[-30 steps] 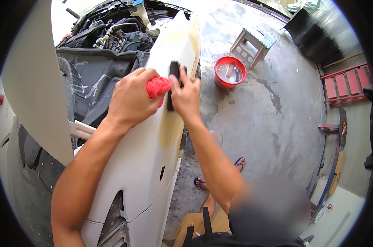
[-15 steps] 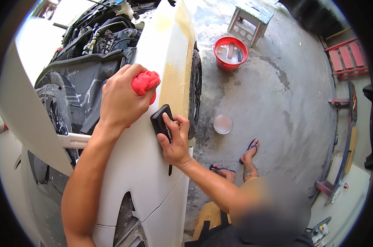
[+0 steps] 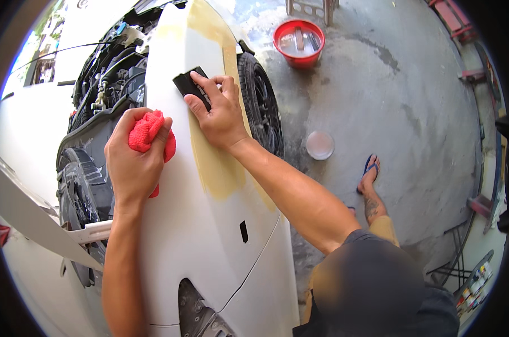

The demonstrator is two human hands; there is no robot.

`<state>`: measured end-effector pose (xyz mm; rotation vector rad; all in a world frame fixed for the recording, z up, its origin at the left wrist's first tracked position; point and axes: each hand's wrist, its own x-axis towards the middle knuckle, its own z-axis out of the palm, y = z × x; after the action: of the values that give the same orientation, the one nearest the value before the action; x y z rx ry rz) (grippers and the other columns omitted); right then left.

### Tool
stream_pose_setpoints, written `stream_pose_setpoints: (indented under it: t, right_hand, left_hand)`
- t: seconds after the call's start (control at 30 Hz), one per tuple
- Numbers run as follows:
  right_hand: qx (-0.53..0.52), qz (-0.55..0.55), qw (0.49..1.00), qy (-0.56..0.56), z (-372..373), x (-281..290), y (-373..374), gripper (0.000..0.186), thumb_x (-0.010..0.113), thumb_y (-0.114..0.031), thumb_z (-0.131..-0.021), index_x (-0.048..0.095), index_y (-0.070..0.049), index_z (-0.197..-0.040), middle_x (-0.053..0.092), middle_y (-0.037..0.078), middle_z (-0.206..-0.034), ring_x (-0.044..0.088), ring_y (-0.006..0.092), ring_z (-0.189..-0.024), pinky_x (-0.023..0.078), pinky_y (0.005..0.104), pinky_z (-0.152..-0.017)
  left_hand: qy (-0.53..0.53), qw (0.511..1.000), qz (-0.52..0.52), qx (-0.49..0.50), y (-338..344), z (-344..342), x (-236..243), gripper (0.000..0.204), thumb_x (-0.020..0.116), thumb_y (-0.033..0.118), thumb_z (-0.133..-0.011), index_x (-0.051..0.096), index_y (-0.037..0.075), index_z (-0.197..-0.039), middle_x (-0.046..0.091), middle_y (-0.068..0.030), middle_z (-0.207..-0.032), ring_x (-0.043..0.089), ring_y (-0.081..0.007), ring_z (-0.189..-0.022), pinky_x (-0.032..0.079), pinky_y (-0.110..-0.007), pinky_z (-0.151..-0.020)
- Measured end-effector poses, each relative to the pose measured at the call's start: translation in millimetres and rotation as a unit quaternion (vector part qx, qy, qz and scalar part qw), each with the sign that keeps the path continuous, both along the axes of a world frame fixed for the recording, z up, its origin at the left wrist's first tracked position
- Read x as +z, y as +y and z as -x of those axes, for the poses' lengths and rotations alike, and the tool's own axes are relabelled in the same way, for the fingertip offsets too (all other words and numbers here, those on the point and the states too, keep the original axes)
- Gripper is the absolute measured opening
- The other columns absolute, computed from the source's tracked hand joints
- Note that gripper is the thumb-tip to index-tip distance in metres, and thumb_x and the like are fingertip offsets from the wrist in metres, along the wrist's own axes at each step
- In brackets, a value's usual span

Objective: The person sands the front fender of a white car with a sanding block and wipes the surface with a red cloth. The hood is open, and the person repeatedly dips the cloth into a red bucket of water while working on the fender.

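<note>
My left hand (image 3: 132, 168) is closed around a bunched red cloth (image 3: 146, 132) and rests by the inner edge of the white car fender (image 3: 170, 224). Part of the cloth hangs out below my fingers. Farther forward, my right hand (image 3: 218, 109) grips a black sanding block (image 3: 190, 84), thumb on the near side and fingers over its top. The block lies against the fender beside a yellowish filler patch (image 3: 212, 168) that runs along the outer edge; my wrist crosses over this patch. The block's underside is hidden.
The engine bay (image 3: 111, 84) lies uncovered at left, beside an upright white panel (image 3: 35, 224). A black wheel (image 3: 260, 104) sits under the fender. On the concrete floor stand a red bucket (image 3: 299, 60) of cloudy water, a round pale container (image 3: 320, 145) and a grey stool (image 3: 327, 11).
My right hand has moved the sanding block forward along the fender. My left hand, still holding the red cloth, now lies nearer than the right. The view has shifted too.
</note>
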<state>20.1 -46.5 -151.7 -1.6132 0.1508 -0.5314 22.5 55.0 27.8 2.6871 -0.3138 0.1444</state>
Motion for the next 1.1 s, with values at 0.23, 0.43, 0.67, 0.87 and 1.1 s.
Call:
stream_pose_setpoints:
  t: [0.23,0.43,0.67,0.87,1.1]
  right_hand:
    - [0.03,0.01,0.998,-0.062,64.3,-6.2,4.7,0.052,0.078,-0.037,-0.094,0.066,-0.017,-0.14,0.055,0.018,-0.12,0.055,0.0367,-0.109,0.049,0.0462,-0.096]
    - [0.035,0.006,0.998,-0.059,108.3,-10.0,12.9,0.058,0.079,-0.038,-0.092,0.064,-0.022,-0.146,0.053,0.015,-0.121,0.053,0.0346,-0.108,0.046,0.0465,-0.099]
    - [0.01,-0.032,0.998,-0.053,43.4,-20.9,-2.3,0.065,0.076,-0.039,-0.095,0.057,-0.01,-0.149,0.056,0.017,-0.123,0.053,0.0362,-0.108,0.046,0.0487,-0.1]
    - [0.062,0.053,0.995,-0.055,72.9,-20.2,-0.9,0.052,0.072,-0.038,-0.098,0.066,-0.022,-0.147,0.055,0.021,-0.124,0.053,0.0391,-0.11,0.046,0.0485,-0.1]
    - [0.074,-0.001,0.996,-0.057,113.6,-22.5,9.2,0.058,0.068,-0.048,-0.1,0.064,-0.017,-0.148,0.054,0.017,-0.122,0.051,0.034,-0.109,0.045,0.0468,-0.099]
  left_hand:
    - [0.001,0.999,-0.033,-0.036,2.3,-1.1,-2.0,0.032,0.085,0.024,-0.093,0.069,0.0,-0.107,0.073,-0.0093,-0.09,0.067,-0.0162,-0.082,0.055,-0.032,-0.08]
    - [0.022,1.0,-0.016,-0.013,3.4,-1.0,-2.4,0.033,0.086,0.026,-0.092,0.069,0.0,-0.106,0.072,-0.0099,-0.09,0.067,-0.0181,-0.082,0.055,-0.033,-0.081]
    - [0.019,0.999,-0.031,-0.024,0.9,-0.8,-1.1,0.032,0.085,0.026,-0.093,0.069,0.001,-0.103,0.071,-0.0101,-0.089,0.066,-0.0208,-0.081,0.054,-0.034,-0.08]
    - [0.023,0.999,-0.017,-0.02,1.5,-0.3,-3.4,0.032,0.085,0.025,-0.094,0.068,0.001,-0.104,0.068,-0.007,-0.087,0.063,-0.0164,-0.079,0.053,-0.031,-0.078]
    - [0.04,0.998,-0.039,-0.035,0.8,1.1,-0.2,0.031,0.085,0.025,-0.094,0.069,0.002,-0.106,0.07,-0.0061,-0.09,0.064,-0.0149,-0.081,0.054,-0.03,-0.079]
